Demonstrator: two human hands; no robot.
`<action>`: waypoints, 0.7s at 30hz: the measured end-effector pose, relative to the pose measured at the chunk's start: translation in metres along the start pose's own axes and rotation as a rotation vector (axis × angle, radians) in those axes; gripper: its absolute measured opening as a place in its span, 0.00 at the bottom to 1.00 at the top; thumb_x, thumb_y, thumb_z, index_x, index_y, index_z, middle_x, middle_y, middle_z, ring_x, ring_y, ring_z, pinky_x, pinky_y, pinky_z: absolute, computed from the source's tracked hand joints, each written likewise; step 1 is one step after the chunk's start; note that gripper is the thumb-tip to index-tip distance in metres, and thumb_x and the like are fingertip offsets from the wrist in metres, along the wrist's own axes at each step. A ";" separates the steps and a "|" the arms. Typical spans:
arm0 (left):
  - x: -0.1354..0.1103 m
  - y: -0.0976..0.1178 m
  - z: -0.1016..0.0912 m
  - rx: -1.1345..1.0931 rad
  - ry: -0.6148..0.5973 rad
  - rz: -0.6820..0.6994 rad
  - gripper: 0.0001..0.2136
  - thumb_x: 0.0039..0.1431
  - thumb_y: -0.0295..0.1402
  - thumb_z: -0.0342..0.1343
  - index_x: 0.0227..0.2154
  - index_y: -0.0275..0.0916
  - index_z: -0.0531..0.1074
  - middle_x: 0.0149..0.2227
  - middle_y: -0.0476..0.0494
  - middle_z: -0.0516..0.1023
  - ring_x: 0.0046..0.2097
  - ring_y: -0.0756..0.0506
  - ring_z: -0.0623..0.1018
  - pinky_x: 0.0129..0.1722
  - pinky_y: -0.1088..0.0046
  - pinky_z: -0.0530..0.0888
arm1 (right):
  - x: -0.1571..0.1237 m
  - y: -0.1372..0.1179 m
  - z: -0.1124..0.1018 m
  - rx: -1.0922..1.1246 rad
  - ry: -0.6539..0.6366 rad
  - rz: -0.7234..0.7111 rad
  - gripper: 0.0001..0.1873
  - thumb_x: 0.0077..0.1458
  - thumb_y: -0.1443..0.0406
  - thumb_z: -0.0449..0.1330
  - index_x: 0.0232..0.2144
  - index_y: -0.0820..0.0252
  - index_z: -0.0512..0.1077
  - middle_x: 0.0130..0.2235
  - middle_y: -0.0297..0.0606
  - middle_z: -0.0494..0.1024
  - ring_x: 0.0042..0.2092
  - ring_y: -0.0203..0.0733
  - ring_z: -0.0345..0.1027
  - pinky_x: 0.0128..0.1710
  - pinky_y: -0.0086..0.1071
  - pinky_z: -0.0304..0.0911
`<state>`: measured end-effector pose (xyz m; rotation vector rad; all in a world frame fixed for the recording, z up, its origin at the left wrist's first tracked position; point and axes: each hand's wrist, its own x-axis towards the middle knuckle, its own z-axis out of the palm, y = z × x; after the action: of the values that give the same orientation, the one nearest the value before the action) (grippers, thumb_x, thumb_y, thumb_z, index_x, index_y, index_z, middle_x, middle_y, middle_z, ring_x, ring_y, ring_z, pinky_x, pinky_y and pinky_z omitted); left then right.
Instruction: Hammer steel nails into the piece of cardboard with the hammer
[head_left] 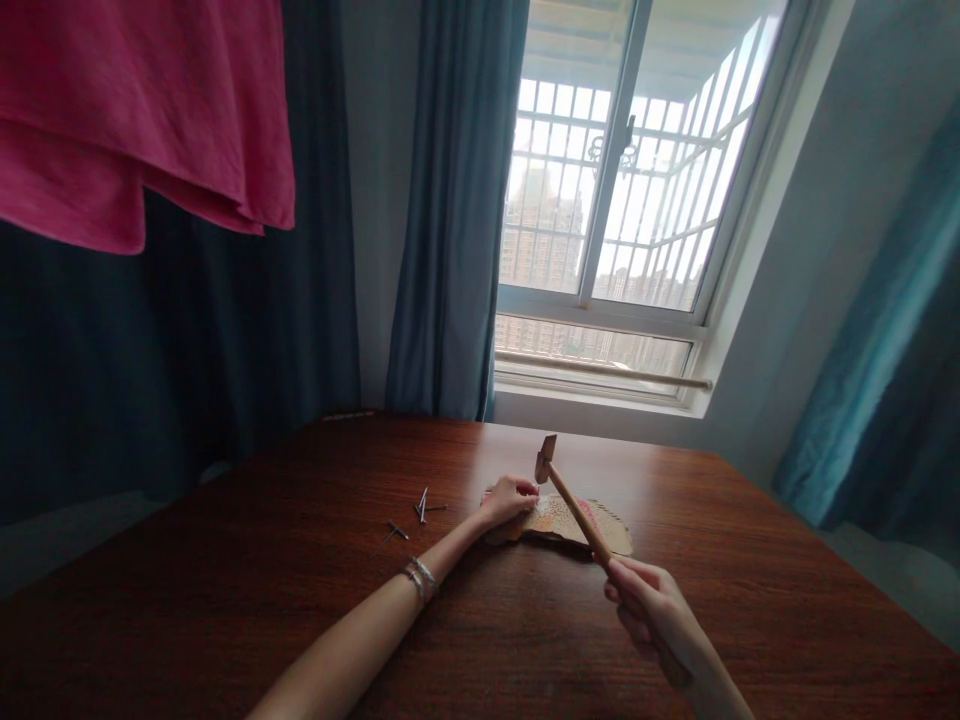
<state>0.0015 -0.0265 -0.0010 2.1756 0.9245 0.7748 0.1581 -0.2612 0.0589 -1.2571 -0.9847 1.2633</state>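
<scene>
My right hand [649, 605] is wrapped round the wooden handle of a hammer [577, 515]. The hammer tilts up and to the left, its head raised just above my left fingertips. My left hand [511, 500] rests at the left part of a flat, ragged-edged piece of cardboard [615, 530] with a spotted, partly pink and orange surface. Thumb and fingers are pinched together there on what looks like a nail, mostly hidden by the fingertips. Left of that hand, several loose metal nails [422, 507] lie on the table.
The dark brown wooden table [480, 630] reaches back to the wall below a barred window [600, 200]. Blue curtains [457, 200] hang on both sides. A pink cloth [150, 110] hangs at upper left, above the table's level.
</scene>
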 end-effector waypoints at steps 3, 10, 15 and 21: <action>0.001 -0.002 0.001 -0.012 0.001 -0.003 0.12 0.45 0.35 0.53 0.31 0.33 0.76 0.28 0.47 0.77 0.31 0.49 0.72 0.29 0.79 0.65 | 0.002 0.003 -0.004 -0.022 0.034 -0.026 0.17 0.46 0.52 0.57 0.23 0.61 0.64 0.20 0.28 0.63 0.12 0.23 0.46 0.07 0.20 0.42; 0.007 -0.009 0.002 -0.173 0.007 0.039 0.25 0.44 0.33 0.55 0.48 0.32 0.67 0.36 0.43 0.76 0.34 0.49 0.73 0.34 0.76 0.69 | 0.013 0.011 -0.026 -0.180 0.253 -0.075 0.15 0.41 0.56 0.59 0.29 0.62 0.69 0.16 0.25 0.60 0.13 0.28 0.51 0.10 0.23 0.47; 0.012 -0.015 -0.008 -0.154 -0.041 0.055 0.33 0.43 0.36 0.58 0.54 0.32 0.59 0.43 0.38 0.72 0.43 0.45 0.72 0.43 0.71 0.68 | 0.020 0.014 -0.040 -0.394 0.466 -0.094 0.22 0.38 0.58 0.58 0.35 0.67 0.73 0.15 0.28 0.66 0.14 0.32 0.55 0.13 0.26 0.51; 0.010 -0.013 -0.033 0.191 -0.275 0.054 0.42 0.34 0.48 0.62 0.54 0.35 0.58 0.54 0.34 0.61 0.55 0.37 0.61 0.53 0.66 0.59 | 0.024 0.018 -0.059 -0.687 0.635 -0.035 0.24 0.38 0.60 0.55 0.38 0.67 0.74 0.19 0.36 0.74 0.20 0.40 0.65 0.19 0.29 0.56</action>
<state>-0.0217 -0.0013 0.0128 2.4068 0.8285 0.4099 0.2170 -0.2462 0.0317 -1.9905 -0.9743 0.4130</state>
